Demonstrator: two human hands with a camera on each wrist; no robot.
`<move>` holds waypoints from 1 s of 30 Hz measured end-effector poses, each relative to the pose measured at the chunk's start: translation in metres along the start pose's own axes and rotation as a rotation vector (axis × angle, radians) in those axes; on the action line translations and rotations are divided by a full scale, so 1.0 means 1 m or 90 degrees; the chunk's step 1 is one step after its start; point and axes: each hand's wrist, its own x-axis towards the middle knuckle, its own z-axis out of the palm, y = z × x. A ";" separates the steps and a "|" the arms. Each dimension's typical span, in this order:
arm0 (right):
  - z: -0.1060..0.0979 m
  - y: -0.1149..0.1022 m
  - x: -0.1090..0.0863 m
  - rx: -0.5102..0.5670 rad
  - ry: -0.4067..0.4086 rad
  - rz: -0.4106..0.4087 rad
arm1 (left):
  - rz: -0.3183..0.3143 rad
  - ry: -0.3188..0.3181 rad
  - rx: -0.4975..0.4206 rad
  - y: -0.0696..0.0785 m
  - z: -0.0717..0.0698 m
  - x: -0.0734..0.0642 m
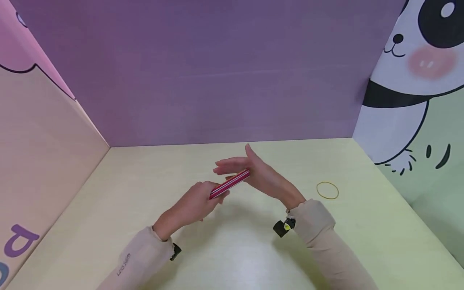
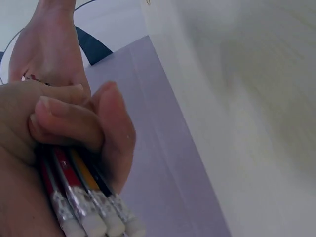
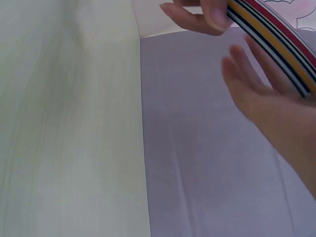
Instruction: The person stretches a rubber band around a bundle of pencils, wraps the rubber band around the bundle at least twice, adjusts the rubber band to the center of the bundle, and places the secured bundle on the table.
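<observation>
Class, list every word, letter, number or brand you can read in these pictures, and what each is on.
Left sleeve: dark lettering, too small and blurred to read.
Left wall: tilted purple letter, perhaps "a" or "d".
Below it: blue shape, cut off by the picture's edge, unreadable.
Pencils: no lettering can be made out.

Pencils [image 1: 230, 184] partly hidden behind left grip [image 1: 195, 202]; head view's right edge cuts off panda picture [image 1: 424, 44].
</observation>
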 end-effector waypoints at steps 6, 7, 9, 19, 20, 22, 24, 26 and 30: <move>0.008 0.008 0.006 -0.085 0.114 -0.046 | 0.035 0.069 0.180 0.006 0.007 -0.001; 0.011 0.009 0.007 -0.113 0.123 -0.046 | 0.042 0.078 0.198 0.007 0.009 -0.001; 0.016 0.010 0.007 -0.154 0.131 -0.041 | 0.049 0.099 0.222 0.008 0.011 -0.001; 0.030 0.017 0.009 -0.194 0.097 0.008 | 0.053 0.132 0.260 0.010 0.018 0.000; 0.029 0.017 0.009 -0.193 0.087 0.010 | 0.051 0.129 0.265 0.010 0.018 0.000; 0.024 0.015 0.009 -0.169 0.071 0.002 | 0.042 0.127 0.280 0.011 0.019 0.001; 0.019 0.011 0.007 -0.125 0.056 -0.006 | 0.035 0.134 0.305 0.011 0.018 0.002; 0.013 0.005 0.005 -0.089 0.053 -0.017 | 0.032 0.148 0.332 0.011 0.018 0.001; 0.010 -0.002 0.003 -0.103 0.089 -0.037 | 0.036 0.176 0.384 0.010 0.019 -0.002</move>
